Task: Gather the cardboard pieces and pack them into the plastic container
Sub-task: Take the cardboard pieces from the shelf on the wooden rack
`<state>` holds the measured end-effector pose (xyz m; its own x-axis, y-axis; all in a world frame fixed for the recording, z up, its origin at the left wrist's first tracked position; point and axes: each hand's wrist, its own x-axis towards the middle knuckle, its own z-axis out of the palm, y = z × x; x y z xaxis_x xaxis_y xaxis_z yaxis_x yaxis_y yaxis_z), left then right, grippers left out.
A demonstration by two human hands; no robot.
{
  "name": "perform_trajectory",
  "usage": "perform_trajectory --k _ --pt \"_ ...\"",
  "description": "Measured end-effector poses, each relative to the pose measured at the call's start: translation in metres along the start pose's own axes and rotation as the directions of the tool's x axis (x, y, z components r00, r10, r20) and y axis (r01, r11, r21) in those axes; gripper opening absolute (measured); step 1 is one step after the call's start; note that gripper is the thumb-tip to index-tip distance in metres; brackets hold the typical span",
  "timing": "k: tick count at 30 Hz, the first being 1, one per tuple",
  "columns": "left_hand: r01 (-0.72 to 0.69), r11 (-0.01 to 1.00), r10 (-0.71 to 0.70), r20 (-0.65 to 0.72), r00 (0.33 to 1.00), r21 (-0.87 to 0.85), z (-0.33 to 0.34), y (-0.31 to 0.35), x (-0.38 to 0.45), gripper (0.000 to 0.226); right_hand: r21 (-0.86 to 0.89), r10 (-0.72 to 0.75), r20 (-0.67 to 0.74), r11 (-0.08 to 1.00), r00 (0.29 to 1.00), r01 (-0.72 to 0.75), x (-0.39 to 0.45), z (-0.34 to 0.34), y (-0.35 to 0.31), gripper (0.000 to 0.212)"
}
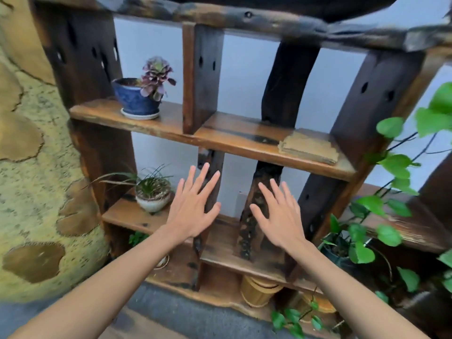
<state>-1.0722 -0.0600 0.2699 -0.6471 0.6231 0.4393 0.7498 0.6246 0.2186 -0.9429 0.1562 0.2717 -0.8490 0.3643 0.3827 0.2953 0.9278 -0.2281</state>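
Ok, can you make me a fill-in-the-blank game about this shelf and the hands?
1. The purple plant grows in a ____ pot.
2. The left hand and right hand are both ____, holding nothing.
3. The cardboard lies on the same shelf board as the purple plant, at its ____ end.
4. The grassy plant sits in a ____ pot.

Missing words: blue; open; right; white

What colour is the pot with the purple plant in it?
The pot is dark blue with a faint pattern, on a pale saucer. The head view shows it.
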Motion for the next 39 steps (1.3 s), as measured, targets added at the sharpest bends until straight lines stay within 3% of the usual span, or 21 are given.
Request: perform_trajectory --k 7,13,17,20,22,25,31,39 --pt "-0.177 0.983 0.173 -0.070 0.982 -0.042 -0.029 0.014 0.075 0.081 0.181 0.212 -0.254 0.969 0.944 -0.169 0.041 -0.065 0.039 0.050" --pt "-0.306 0.951 0.306 0.003 0.952 -0.037 -0.047 0.035 0.137 0.079 0.367 0.516 -0.202 0.828 0.832 -0.424 0.068 -0.115 0.078 0.044" --pt "-0.125 0.943 0.176 0.140 0.974 -0.310 -0.040 0.052 0.163 0.072 0.230 0.533 -0.136 0.837 0.835 -0.496 0.086 -0.125 0.092 0.046" --pt "0.087 0.854 0.038 0.227 0.973 -0.514 -0.032 0.071 0.177 0.065 0.195 0.538 -0.108 0.836 0.836 -0.513 0.102 -0.125 0.099 0.050" --pt "0.162 0.796 -0.009 0.257 0.966 -0.583 -0.029 0.082 0.185 0.061 0.231 0.601 -0.044 0.783 0.798 -0.577 0.112 -0.124 0.103 0.055" --pt "0.192 0.791 -0.045 0.257 0.965 -0.581 -0.024 0.096 0.195 0.057 0.289 0.660 0.035 0.712 0.750 -0.640 0.121 -0.119 0.108 0.056" --pt "0.336 0.756 -0.149 0.353 0.924 -0.562 -0.014 0.124 0.217 0.058 0.514 0.710 0.016 0.598 0.704 -0.615 0.122 -0.105 0.121 0.048" --pt "0.534 0.591 -0.321 0.432 0.843 -0.604 -0.004 0.150 0.240 0.057 0.610 0.712 0.008 0.553 0.702 -0.568 0.125 -0.099 0.135 0.050"
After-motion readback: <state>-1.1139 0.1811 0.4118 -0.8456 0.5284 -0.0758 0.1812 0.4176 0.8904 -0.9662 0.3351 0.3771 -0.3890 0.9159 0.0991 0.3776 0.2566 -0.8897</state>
